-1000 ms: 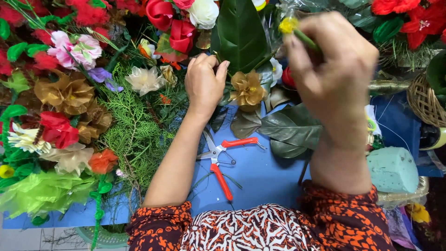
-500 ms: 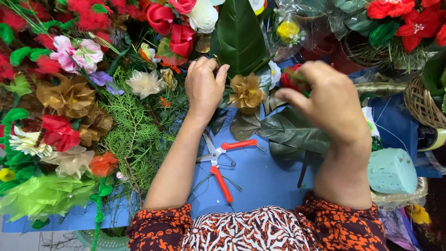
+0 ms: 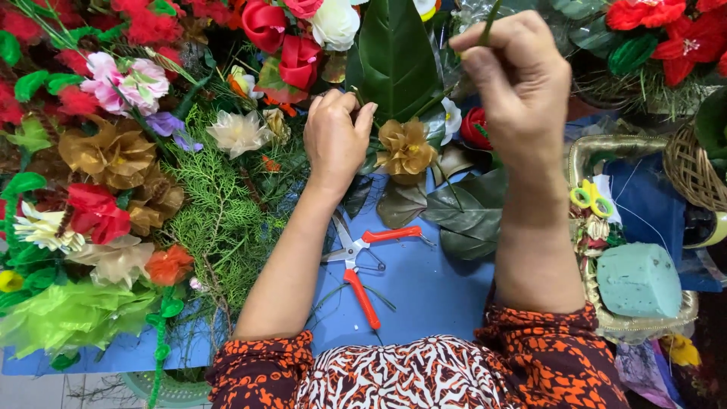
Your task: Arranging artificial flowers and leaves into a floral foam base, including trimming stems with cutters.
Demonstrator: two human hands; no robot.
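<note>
Two raised hands: right hand (image 3: 519,83) grip pinches green stem (image 3: 488,23), left hand (image 3: 337,136) curled.

Green stem (image 3: 487,24): thin, upright with a slight tilt, pinched in my raised right hand (image 3: 515,83), its upper end leaving the frame. Large dark green leaf (image 3: 394,57): glossy, standing upright; my left hand (image 3: 337,140) rests closed at its base.

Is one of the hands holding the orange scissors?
No, the orange-handled scissors lie open on the blue table, untouched, while the left hand rests among flowers and the right hand pinches a green stem.
</note>
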